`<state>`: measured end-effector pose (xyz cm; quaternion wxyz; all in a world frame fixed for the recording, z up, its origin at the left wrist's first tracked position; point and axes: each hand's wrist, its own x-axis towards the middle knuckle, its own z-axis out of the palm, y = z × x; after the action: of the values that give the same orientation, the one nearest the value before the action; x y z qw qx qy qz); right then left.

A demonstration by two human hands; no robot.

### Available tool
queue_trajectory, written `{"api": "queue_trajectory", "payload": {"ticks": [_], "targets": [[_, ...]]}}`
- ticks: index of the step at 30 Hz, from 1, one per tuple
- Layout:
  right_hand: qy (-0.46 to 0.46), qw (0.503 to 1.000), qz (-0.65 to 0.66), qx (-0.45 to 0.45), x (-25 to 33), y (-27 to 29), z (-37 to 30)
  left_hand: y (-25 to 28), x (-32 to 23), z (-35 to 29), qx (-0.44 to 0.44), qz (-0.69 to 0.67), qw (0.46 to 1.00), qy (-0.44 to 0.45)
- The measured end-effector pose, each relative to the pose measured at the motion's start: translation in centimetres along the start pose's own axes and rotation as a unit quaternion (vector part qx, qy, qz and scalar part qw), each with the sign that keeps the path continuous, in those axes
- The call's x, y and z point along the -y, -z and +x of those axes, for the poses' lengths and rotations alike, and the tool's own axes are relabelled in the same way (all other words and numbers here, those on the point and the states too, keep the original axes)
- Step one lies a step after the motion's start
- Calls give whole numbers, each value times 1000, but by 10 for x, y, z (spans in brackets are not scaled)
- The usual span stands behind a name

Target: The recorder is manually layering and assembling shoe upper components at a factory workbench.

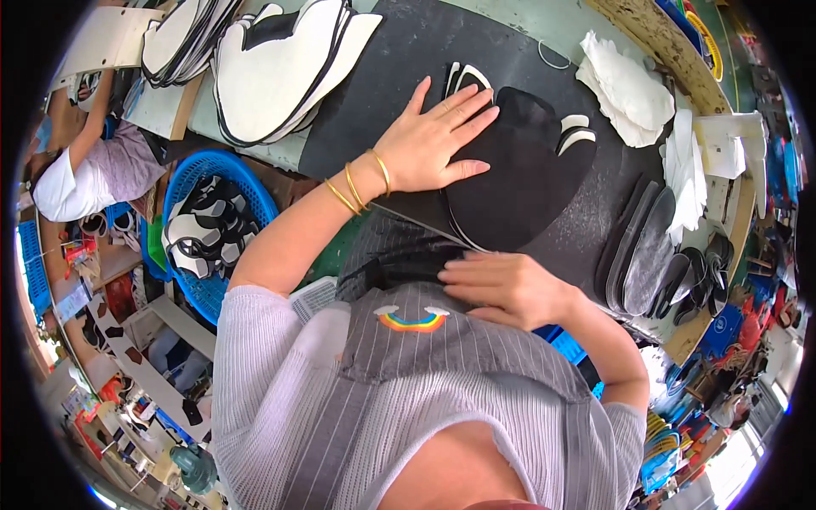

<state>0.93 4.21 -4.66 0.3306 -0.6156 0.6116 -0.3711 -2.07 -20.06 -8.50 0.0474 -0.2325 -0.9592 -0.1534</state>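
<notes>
My left hand [435,143] lies flat with fingers spread on the left edge of a dark, curved fabric piece [518,170], which looks like a shoe upper cut-out. White-edged layers [467,78] peek out beyond my fingertips, and further white tabs [578,132] show at its right side. Under it is a black mat [382,93] on the bench. By the near edge of the bench, in front of my apron, my right hand [518,289] is held with fingers stretched leftward, slightly smeared by motion. Nothing is visible in it.
White, black-edged cut pieces [272,81] are stacked at the upper left. Black sole-shaped pieces [642,246] and white sheets [625,89] lie at the right. A blue basket [268,208] of black-and-white parts stands left of the bench. Another person [93,174] is at the far left.
</notes>
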Motion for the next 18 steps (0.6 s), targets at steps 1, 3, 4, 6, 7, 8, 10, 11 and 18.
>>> {"api": "queue_trajectory", "payload": {"ticks": [1, 3, 4, 6, 7, 8, 10, 11, 18], "targets": [[17, 998, 9, -63, 0, 18, 2, -2, -1, -4, -17, 2, 1000, -3], [13, 972, -138, -187, 4, 57, 18, 7, 3, -9, -23, 23, 999, -7], [-21, 963, -217, -157, -4, 53, 26, 6, 5, -10, -17, 60, 998, -17], [-81, 923, -368, -79, -38, 46, 30, 3, 4, -9, -9, 46, 999, -16], [-119, 912, -383, -83, -46, 55, 23, 2, 2, -9, 0, 38, 999, 2], [-177, 884, -418, -111, -54, 70, 13, 1, 1, -9, 1, 40, 999, -2], [-242, 817, -499, -159, -57, 89, -4, 0, -3, -8, 4, 51, 999, -3], [-235, 813, -505, -169, -56, 92, 0, 1, -5, -9, 2, 55, 999, 0], [-229, 825, -468, -221, -54, 50, 6, 30, -45, -17, -139, -569, 723, 367]]}}
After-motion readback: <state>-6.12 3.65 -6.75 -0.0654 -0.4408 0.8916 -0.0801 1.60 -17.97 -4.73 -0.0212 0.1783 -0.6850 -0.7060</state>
